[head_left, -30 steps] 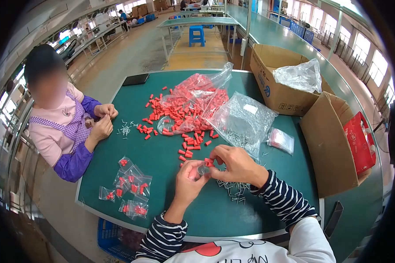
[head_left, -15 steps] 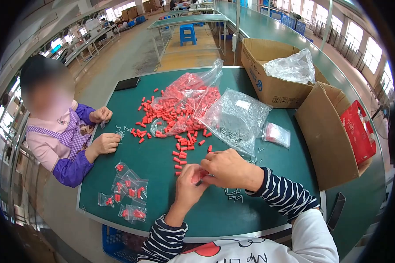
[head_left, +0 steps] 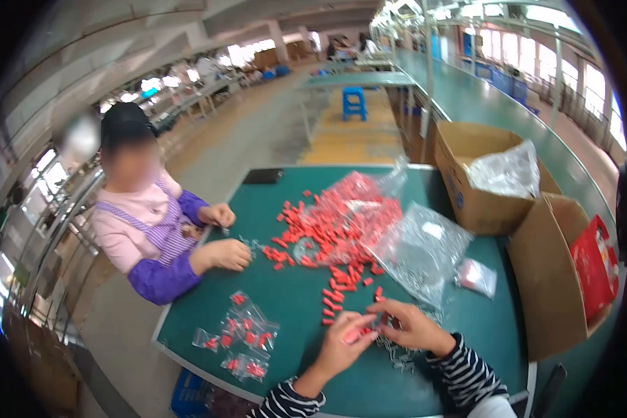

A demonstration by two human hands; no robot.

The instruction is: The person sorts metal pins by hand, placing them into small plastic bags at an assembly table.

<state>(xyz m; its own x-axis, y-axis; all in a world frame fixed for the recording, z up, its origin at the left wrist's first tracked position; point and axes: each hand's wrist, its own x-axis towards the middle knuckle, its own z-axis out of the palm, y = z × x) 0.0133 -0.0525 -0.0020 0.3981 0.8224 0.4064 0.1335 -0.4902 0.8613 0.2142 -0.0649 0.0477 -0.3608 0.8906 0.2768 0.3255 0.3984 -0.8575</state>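
Above the green table, my left hand (head_left: 343,343) is closed round small red plastic plugs (head_left: 357,336); whether a bag wraps them is blurred. My right hand (head_left: 412,329) is close beside its fingertips, its fingers bent into a pinch. What that pinch holds, if anything, is too small to make out. Just beyond my hands, loose red plugs (head_left: 333,295) lead up to a large heap (head_left: 355,216) partly inside a clear plastic bag. Loose metal screws (head_left: 400,357) lie beneath my right hand. Farther off is a clear bag of screws (head_left: 425,251).
Several small filled zip bags (head_left: 247,338) lie at left. Across the table's left edge, a co-worker's hands (head_left: 228,255) are near loose screws. Two cardboard boxes (head_left: 547,279) stand along the right side. A small clear packet (head_left: 476,277) and a dark phone (head_left: 264,175) also lie on the table.
The view has tilted up, so the table appears lower. My right hand has drawn slightly off my left, with its fingers less overlapped. The co-worker's hands stay near the screws.
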